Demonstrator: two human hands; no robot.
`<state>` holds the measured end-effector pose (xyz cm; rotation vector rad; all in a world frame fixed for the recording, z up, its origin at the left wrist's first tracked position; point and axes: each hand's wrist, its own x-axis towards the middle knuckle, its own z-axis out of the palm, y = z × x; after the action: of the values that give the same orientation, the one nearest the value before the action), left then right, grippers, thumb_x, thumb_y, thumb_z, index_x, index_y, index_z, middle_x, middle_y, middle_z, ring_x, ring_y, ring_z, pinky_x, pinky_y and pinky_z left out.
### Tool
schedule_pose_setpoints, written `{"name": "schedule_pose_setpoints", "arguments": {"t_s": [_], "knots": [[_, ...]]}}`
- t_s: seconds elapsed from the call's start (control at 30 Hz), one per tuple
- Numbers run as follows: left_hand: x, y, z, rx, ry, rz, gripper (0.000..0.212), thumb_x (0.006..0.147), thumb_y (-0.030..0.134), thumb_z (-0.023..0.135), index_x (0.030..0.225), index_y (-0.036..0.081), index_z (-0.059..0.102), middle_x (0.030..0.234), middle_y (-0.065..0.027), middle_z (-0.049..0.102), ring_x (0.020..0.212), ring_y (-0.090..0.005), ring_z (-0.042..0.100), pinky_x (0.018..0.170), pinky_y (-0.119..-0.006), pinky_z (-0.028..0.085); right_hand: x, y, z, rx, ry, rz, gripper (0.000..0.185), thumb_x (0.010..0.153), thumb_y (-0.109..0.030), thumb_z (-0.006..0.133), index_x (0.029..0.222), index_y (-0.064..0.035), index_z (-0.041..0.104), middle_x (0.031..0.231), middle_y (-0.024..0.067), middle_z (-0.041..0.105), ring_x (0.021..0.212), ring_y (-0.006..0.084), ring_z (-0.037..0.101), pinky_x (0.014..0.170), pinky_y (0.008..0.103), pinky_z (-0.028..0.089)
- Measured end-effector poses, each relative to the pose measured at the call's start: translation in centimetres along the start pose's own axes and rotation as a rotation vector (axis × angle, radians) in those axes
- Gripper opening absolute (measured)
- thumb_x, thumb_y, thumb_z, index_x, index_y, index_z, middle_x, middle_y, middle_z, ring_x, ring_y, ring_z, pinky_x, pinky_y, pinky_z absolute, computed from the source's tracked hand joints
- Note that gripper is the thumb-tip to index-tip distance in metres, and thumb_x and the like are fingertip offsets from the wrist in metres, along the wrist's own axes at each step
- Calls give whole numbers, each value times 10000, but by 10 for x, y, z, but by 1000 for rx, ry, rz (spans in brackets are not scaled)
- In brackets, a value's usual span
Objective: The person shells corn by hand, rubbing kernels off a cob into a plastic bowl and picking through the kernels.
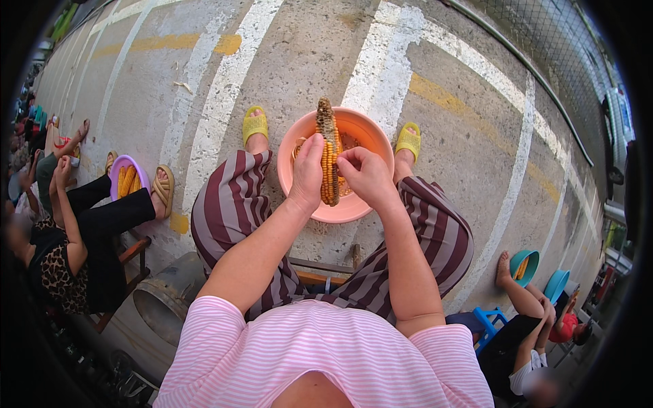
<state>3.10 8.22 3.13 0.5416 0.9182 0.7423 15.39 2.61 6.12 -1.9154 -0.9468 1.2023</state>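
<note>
My left hand (308,171) grips a dried corn cob (329,153) along its left side and holds it upright in the picture. Yellow kernels cover much of the cob, while its far end is brown and bare. The fingertips of my right hand (365,176) are bent against the kernels on the cob's right side. Below both hands stands a pink plastic basin (343,214) between my feet. Loose kernels (349,140) lie in it, and a piece of husk (298,147) shows at its left; my hands hide part of the inside.
To the left, a seated person has a purple basin (145,178) of corn cobs (128,181) between the feet. A metal drum (168,301) lies near my left leg. At the right are teal basins (535,268), a blue stool (487,326) and more seated people. A chain-link fence (556,30) borders the concrete.
</note>
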Motion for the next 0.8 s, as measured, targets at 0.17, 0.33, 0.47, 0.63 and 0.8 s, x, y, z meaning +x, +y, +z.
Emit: {"name": "schedule_pose_setpoints", "arguments": {"t_s": [0.17,0.33,0.47,0.63,0.8], "knots": [[0,-1,-2,12,-9,-17,402,1061,294,299,1306,34,483,1097,-75,602,972,-147,607,876,-294,496,2,8,1,88,-20,-5,254,861,-215,665,941,25,678,850,125,712,765,196,686,732,319,531],[-6,8,5,28,38,11,404,1060,274,300,1364,40,425,1104,-95,586,984,-160,595,890,-299,490,-2,-3,-2,128,-58,-24,243,845,-197,699,947,23,686,856,85,716,772,152,677,735,290,531],[-8,12,9,46,42,26,405,1057,256,307,1387,38,396,1109,-104,583,992,-163,592,892,-299,488,-2,-4,-2,160,-68,9,234,839,-188,713,947,18,690,859,73,715,777,136,672,734,277,529],[-7,10,8,50,30,35,399,1056,254,312,1371,31,414,1108,-97,588,991,-160,595,890,-300,489,0,3,1,156,-54,19,223,837,-186,716,935,13,690,851,75,716,773,135,674,727,278,529],[-2,4,1,3,10,-2,397,1056,282,317,1327,31,462,1103,-82,598,980,-155,601,888,-300,491,1,3,2,129,-41,12,207,831,-182,720,924,1,695,839,73,716,763,136,677,719,281,530]]}}
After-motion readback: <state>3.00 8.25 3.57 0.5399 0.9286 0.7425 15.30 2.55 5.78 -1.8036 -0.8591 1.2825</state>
